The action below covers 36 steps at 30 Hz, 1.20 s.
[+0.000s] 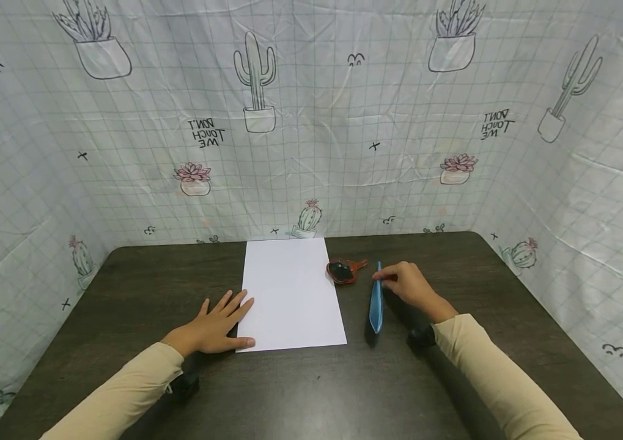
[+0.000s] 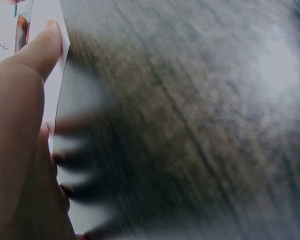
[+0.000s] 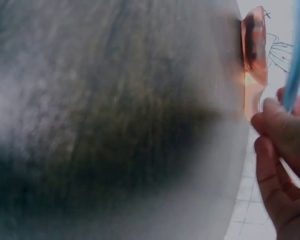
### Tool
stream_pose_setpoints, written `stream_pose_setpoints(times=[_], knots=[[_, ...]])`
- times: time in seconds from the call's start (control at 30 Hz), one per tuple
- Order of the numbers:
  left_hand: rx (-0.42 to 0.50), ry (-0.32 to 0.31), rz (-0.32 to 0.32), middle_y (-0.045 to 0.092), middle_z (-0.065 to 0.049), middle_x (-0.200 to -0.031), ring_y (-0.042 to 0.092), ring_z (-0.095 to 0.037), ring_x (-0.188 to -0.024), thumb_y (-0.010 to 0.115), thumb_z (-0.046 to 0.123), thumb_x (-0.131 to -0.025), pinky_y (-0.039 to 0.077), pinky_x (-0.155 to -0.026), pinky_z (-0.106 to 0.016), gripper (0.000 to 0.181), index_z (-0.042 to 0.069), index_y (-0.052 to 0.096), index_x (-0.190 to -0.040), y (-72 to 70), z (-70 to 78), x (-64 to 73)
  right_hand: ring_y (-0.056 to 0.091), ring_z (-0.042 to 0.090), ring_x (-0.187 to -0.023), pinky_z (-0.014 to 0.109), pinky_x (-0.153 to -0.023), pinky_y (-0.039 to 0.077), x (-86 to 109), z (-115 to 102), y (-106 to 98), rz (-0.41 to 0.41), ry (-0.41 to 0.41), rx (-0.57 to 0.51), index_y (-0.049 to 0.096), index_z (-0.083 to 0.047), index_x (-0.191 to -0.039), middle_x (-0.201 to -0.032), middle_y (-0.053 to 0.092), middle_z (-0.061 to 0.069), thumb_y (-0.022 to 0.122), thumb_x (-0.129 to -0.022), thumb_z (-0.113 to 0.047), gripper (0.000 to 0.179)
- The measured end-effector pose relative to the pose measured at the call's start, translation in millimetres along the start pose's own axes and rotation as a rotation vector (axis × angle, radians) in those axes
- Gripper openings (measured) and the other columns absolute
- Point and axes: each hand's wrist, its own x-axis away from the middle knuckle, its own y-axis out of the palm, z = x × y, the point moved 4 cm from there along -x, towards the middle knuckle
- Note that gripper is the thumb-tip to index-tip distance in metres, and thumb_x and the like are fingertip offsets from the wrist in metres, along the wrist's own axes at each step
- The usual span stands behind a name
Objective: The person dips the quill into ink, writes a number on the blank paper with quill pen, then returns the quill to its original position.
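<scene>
Cactus-print sheet [image 1: 333, 110] walls in a dark table [image 1: 300, 397]. Paper [image 1: 291, 287] lies flat on it, long axis near to far. Left hand [image 1: 214, 327] is spread, fingers straight, thumb and fingertips on the paper's left edge, gripping nothing. Light, flat pressure should be enough; pushing sideways could skate the sheet of paper. Right hand [image 1: 410, 284] pinches the blue piece [image 1: 376, 305] between thumb and fingers, toward its far end. I'd pinch firmly, as the near end could swing. Blue piece sits right of the paper, edge-on to the head view; long axis near to far, narrow end away, wider end toward the person. Can't tell if it touches the table. Orange item [image 1: 346, 271], dark-faced, is at the paper's right edge, handle pointing right.
</scene>
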Motion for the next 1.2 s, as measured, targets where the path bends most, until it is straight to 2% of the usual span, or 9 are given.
stream_pose_setpoints(times=[0.1, 0.27, 0.43, 0.67, 0.77, 0.87, 1.07, 1.2], knots=[[0.018, 0.016, 0.014, 0.006, -0.015, -0.161, 0.002, -0.043, -0.145, 0.051, 0.065, -0.089, -0.002, -0.103, -0.074, 0.092, 0.011, 0.018, -0.155, -1.9, 2.5, 1.5, 0.067, 0.017, -0.08, 0.027, -0.065, 0.053, -0.6, -1.5, -2.0, 0.042, -0.036, -0.026, 0.076, -0.006, -0.102, -0.099, 0.073, 0.01, 0.068, -0.084, 0.006, 0.024], [0.012, 0.011, 0.011, 0.005, -0.013, -0.161, 0.002, -0.042, -0.145, 0.048, 0.067, -0.089, -0.002, -0.104, -0.073, 0.092, 0.013, 0.016, -0.155, -1.5, 1.7, 1.6, 0.065, 0.012, -0.077, 0.023, -0.061, 0.05, 0.7, -7.1, -7.0, 0.136, -0.074, -0.122, 0.075, -0.006, -0.105, -0.101, 0.073, 0.01, 0.066, -0.086, 0.008, 0.025], [0.017, 0.014, 0.009, 0.005, -0.014, -0.161, 0.002, -0.043, -0.145, 0.051, 0.065, -0.089, -0.002, -0.104, -0.074, 0.091, 0.012, 0.017, -0.155, -3.0, 3.4, 2.8, 0.069, 0.025, -0.083, 0.023, -0.067, 0.054, 1.6, -13.7, -10.1, 0.188, -0.105, -0.192, 0.07, 0.001, -0.105, -0.1, 0.071, 0.016, 0.062, -0.089, 0.007, 0.019], [0.01, 0.009, 0.003, 0.006, -0.014, -0.161, 0.003, -0.042, -0.145, 0.05, 0.064, -0.089, 0.0, -0.104, -0.074, 0.09, 0.012, 0.017, -0.155, -3.2, 4.7, 2.9, 0.068, 0.033, -0.087, 0.025, -0.074, 0.056, -2.4, -16.5, -8.7, 0.183, -0.129, -0.397, 0.059, 0.013, -0.105, -0.095, 0.065, 0.027, 0.057, -0.093, 0.006, 0.015], [0.019, 0.008, -0.002, 0.006, -0.014, -0.161, 0.002, -0.042, -0.146, 0.051, 0.065, -0.089, -0.001, -0.104, -0.074, 0.091, 0.013, 0.017, -0.155, -3.2, 5.5, 3.6, 0.068, 0.036, -0.084, 0.025, -0.072, 0.056, -3.6, -15.8, -7.5, 0.177, -0.118, -0.372, 0.057, 0.013, -0.106, -0.091, 0.066, 0.024, 0.056, -0.093, 0.006, 0.015], [0.019, 0.009, -0.004, 0.005, -0.014, -0.161, 0.002, -0.042, -0.145, 0.051, 0.065, -0.089, -0.002, -0.104, -0.074, 0.091, 0.013, 0.017, -0.155, -3.1, 5.4, 3.4, 0.066, 0.036, -0.083, 0.025, -0.067, 0.055, -4.7, -15.8, -7.0, 0.155, -0.066, -0.33, 0.057, 0.009, -0.106, -0.091, 0.065, 0.019, 0.057, -0.095, 0.0, 0.014], [0.009, -0.001, -0.001, 0.005, -0.013, -0.161, 0.002, -0.041, -0.146, 0.051, 0.064, -0.089, -0.001, -0.104, -0.073, 0.09, 0.014, 0.017, -0.155, -3.6, 3.4, 1.2, 0.054, 0.02, -0.071, 0.029, -0.06, 0.043, -9.5, -20.3, -9.4, 0.147, -0.005, -0.248, 0.061, -0.001, -0.101, -0.091, 0.061, 0.011, 0.062, -0.095, -0.016, 0.016], [0.013, 0.001, -0.002, 0.005, -0.013, -0.161, 0.002, -0.041, -0.146, 0.051, 0.065, -0.089, -0.001, -0.104, -0.074, 0.091, 0.014, 0.017, -0.155, -3.7, 2.9, 0.8, 0.048, 0.018, -0.066, 0.03, -0.058, 0.04, -13.3, -24.5, -11.1, 0.152, 0.036, -0.239, 0.062, -0.008, -0.097, -0.087, 0.059, 0.008, 0.064, -0.094, -0.02, 0.013]])
